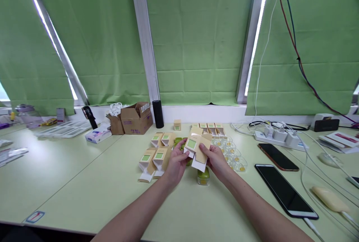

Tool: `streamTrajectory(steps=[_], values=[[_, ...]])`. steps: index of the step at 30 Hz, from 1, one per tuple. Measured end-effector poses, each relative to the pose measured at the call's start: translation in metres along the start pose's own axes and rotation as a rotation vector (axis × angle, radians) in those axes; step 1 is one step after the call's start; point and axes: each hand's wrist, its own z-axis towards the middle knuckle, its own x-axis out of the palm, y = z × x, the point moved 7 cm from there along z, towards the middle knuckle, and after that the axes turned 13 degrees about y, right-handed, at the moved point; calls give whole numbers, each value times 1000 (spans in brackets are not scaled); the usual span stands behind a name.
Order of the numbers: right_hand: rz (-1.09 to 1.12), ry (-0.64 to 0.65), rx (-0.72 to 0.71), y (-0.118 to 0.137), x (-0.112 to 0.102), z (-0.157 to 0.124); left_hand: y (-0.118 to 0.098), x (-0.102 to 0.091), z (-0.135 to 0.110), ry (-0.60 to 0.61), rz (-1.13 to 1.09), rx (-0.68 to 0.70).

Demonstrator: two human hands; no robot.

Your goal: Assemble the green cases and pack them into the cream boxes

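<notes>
Between my hands is a tan cardboard box (198, 145), partly flattened, with a green square on its face and white flaps hanging down. My left hand (178, 160) grips its left side, thumb on the front. On the right edge, my right hand (217, 158) pinches the card with thumb and fingers. Just below stands a small clear container with a green lid (203, 176). More green lids (179, 141) lie behind my left hand, partly hidden. Several open tan boxes (159, 156) stand to the left, and clear cups with yellow centres (234, 156) are grouped on the right.
More tan boxes (215, 130) line up behind my hands, and one closed box (177, 124) stands farther back. A brown carton (137, 118) and black cylinder (158, 114) are at the back left. Two phones (284, 189), a power strip (280, 139) and cables occupy the right.
</notes>
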Motion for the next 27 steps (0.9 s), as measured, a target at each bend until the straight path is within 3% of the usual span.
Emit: streamTrajectory(steps=[6,16,20,24,27], values=[[-4,-18,-51,2,-3,1,-1,5,-1,44,-3,-11],[-88,-53,-108,6,-2,0,-12,-5,0,-70,449,9],[-163,-59,-105,11,1,-3,-17,-8,0,-110,504,31],[-211,-22,-133,19,8,-5,-26,-9,1,-104,501,92],[-267,16,-220,26,11,-6,-41,-8,0,-121,569,218]])
